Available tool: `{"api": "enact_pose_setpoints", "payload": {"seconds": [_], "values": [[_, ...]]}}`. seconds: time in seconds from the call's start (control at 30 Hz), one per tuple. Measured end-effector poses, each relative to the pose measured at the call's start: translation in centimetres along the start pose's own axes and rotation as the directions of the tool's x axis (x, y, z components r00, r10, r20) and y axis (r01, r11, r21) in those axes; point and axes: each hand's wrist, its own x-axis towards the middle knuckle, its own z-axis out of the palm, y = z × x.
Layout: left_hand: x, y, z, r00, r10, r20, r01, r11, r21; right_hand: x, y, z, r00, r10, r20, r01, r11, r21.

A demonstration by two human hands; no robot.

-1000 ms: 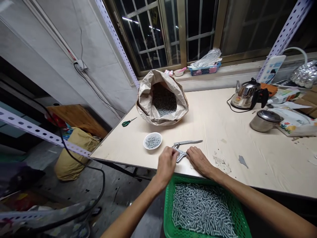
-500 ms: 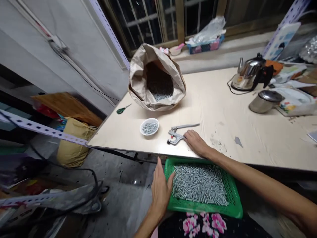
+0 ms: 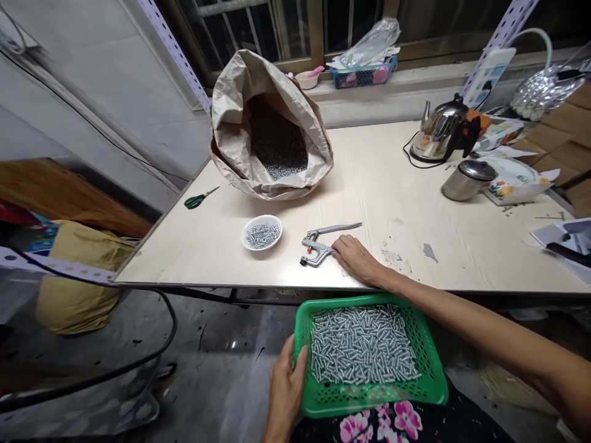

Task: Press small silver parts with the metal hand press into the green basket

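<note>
My left hand (image 3: 285,389) grips the left rim of a green plastic basket (image 3: 429,384) full of small metal pins, which rests on my lap below the table edge. My right hand (image 3: 356,259) lies on the light wooden table (image 3: 443,246), fingers curled on the handle of silver hand pliers (image 3: 318,246). A small white bowl (image 3: 261,232) of metal pins stands left of the pliers. Behind it a large open brown paper sack (image 3: 270,126) holds many more pins.
Green-handled scissors (image 3: 200,198) lie near the table's left edge. A steel kettle (image 3: 441,129), a lidded steel pot (image 3: 467,180) and packets sit at the back right. A yellow sack (image 3: 74,277) and black cable (image 3: 138,351) are on the floor at left.
My left hand left the pliers, dropped below the table edge and took hold of the basket's left rim. The view tilted down and the basket sits lower on my lap.
</note>
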Motion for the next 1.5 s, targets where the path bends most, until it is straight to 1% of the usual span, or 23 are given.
{"api": "enact_pose_setpoints", "payload": {"seconds": [0.1,0.2,0.33,0.43,0.5,0.6,0.7,0.77,0.8,0.87,0.9,0.93,0.97,1.0,1.03,1.07,1.1,1.17,1.23,1.3,1.37,1.43,1.5], "values": [[0.0,-0.2,-0.4,0.999,-0.025,0.035,0.026,0.999,-0.029,0.2,0.1,0.0,1.000,0.002,0.006,-0.002,1.000,0.009],[0.3,-0.2,-0.9,0.998,-0.018,0.065,0.021,0.999,-0.048,0.4,0.0,-0.1,1.000,0.019,0.009,-0.019,1.000,0.000],[1.6,-0.3,-1.2,0.997,0.010,0.075,-0.008,0.999,-0.039,0.4,-0.2,-0.5,0.998,0.057,0.020,-0.057,0.998,-0.011],[2.8,-0.8,-1.2,0.997,0.051,0.057,-0.049,0.998,-0.041,0.0,-0.5,-0.9,0.997,0.076,0.014,-0.076,0.997,-0.002],[3.4,-1.2,-1.0,0.997,0.067,0.031,-0.065,0.996,-0.061,-0.2,-0.8,-1.0,0.998,0.069,0.002,-0.069,0.997,0.021],[4.0,-1.8,-0.7,0.998,0.056,0.002,-0.055,0.993,-0.107,-0.5,-0.9,-0.9,0.999,0.046,-0.016,-0.045,0.997,0.061],[4.2,-2.0,-0.5,0.998,0.051,0.046,-0.044,0.990,-0.134,-0.6,-0.8,-0.6,0.999,0.030,-0.019,-0.028,0.995,0.091],[3.9,-1.7,-0.8,0.996,0.052,0.069,-0.046,0.996,-0.083,-0.6,-0.7,-0.4,1.000,0.022,-0.022,-0.020,0.995,0.099],[3.6,-1.2,-1.3,0.998,0.058,0.039,-0.057,0.998,-0.028,-0.6,-0.6,-0.4,1.000,0.019,-0.017,-0.018,0.995,0.099],[3.2,0.7,-2.7,0.988,0.129,-0.090,-0.118,0.986,0.119,-0.7,-0.6,-0.4,1.000,0.013,0.005,-0.013,0.996,0.093],[3.3,1.9,-3.7,0.963,0.207,-0.170,-0.170,0.963,0.209,-0.7,-0.6,-0.5,1.000,0.006,0.023,-0.008,0.996,0.089],[3.7,3.4,-4.8,0.933,0.301,-0.197,-0.238,0.927,0.289,-0.7,-0.6,-0.5,0.999,-0.003,0.038,0.000,0.996,0.085],[4.5,5.0,-5.8,0.892,0.399,-0.211,-0.306,0.878,0.367,-0.7,-0.6,-0.5,0.999,-0.012,0.050,0.008,0.997,0.081],[5.8,6.5,-6.9,0.848,0.490,-0.201,-0.366,0.816,0.447,-0.8,-0.5,-0.5,0.998,-0.019,0.055,0.014,0.997,0.079],[7.3,7.9,-7.8,0.807,0.559,-0.191,-0.398,0.753,0.523,-0.8,-0.5,-0.5,0.998,-0.026,0.055,0.021,0.997,0.079],[9.1,9.2,-8.5,0.775,0.606,-0.178,-0.405,0.692,0.597,-0.8,-0.5,-0.5,0.998,-0.028,0.053,0.024,0.996,0.081],[11.0,10.2,-9.1,0.757,0.632,-0.164,-0.391,0.640,0.661,-0.8,-0.4,-0.5,0.998,-0.030,0.052,0.025,0.996,0.085],[14.3,11.9,-9.6,0.739,0.660,-0.136,-0.375,0.571,0.730,-0.8,-0.5,-0.4,0.998,-0.033,0.047,0.028,0.995,0.098],[16.2,13.1,-9.1,0.721,0.685,-0.106,-0.397,0.534,0.746,-0.7,-0.5,-0.3,0.999,-0.030,0.040,0.025,0.994,0.109],[16.2,13.7,-7.6,0.692,0.720,-0.056,-0.463,0.502,0.730,-0.6,-0.5,-0.4,0.999,-0.024,0.029,0.020,0.993,0.117],[14.7,13.4,-5.6,0.668,0.743,0.047,-0.556,0.456,0.695,-0.5,-0.4,-0.5,0.999,-0.024,0.028,0.020,0.990,0.143],[12.5,12.4,-3.2,0.655,0.735,0.175,-0.634,0.409,0.656,-0.4,-0.3,-0.8,1.000,-0.011,0.023,0.006,0.979,0.206],[10.6,11.3,-1.0,0.648,0.720,0.250,-0.669,0.381,0.638,-0.4,-0.2,-1.0,0.999,0.047,-0.010,-0.042,0.956,0.291]]}}
